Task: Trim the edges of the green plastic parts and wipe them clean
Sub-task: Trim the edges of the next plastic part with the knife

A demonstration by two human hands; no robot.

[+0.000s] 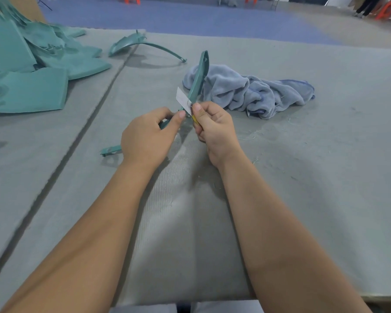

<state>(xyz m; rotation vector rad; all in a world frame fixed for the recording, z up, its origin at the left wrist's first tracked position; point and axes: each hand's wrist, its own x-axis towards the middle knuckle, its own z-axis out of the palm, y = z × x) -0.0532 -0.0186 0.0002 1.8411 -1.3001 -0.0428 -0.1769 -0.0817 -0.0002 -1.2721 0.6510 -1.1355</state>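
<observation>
My left hand (148, 136) grips a long curved green plastic part (198, 77) near its middle; the part's far end rises over the towel and its near end (110, 150) sticks out left of my wrist. My right hand (212, 127) holds a small knife with a yellow handle and presses its flat blade (182, 100) against the part's edge, thumb on the blade. A crumpled blue-grey towel (253, 93) lies on the table just behind my hands.
A pile of green plastic panels (27, 71) fills the far left of the grey felt-covered table (325, 154). Another curved green part (133, 42) lies beyond my hands. A dark seam (77, 141) runs diagonally across the table. Thin green shavings (251, 134) lie right of my hand.
</observation>
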